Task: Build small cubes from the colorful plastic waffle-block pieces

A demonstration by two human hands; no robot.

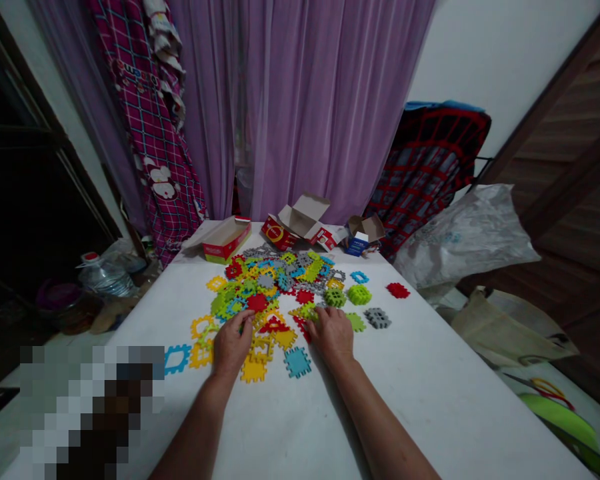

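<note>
A loose heap of flat plastic interlocking building pieces with notched edges lies on the table. My left hand (pixel 234 343) is at the near left of the heap, fingers bent and thumb close to the forefinger; whatever is between them is too small to make out. Just beyond its fingertips lies a red square piece (pixel 257 303). My right hand (pixel 331 331) reaches down at the heap's right side, its curled fingers on a lime-green piece (pixel 307 311). Between my hands lie a yellow piece (pixel 253 371), a red triangular frame (pixel 273 325) and a light-blue square (pixel 297 362).
Small stacks of green pieces (pixel 359 294) and grey pieces (pixel 378 318) stand right of the heap, near a red piece (pixel 398 290). Opened cardboard boxes, including a red and green box (pixel 227 248) and a blue box (pixel 357 244), line the far edge of the white table (pixel 430 400).
</note>
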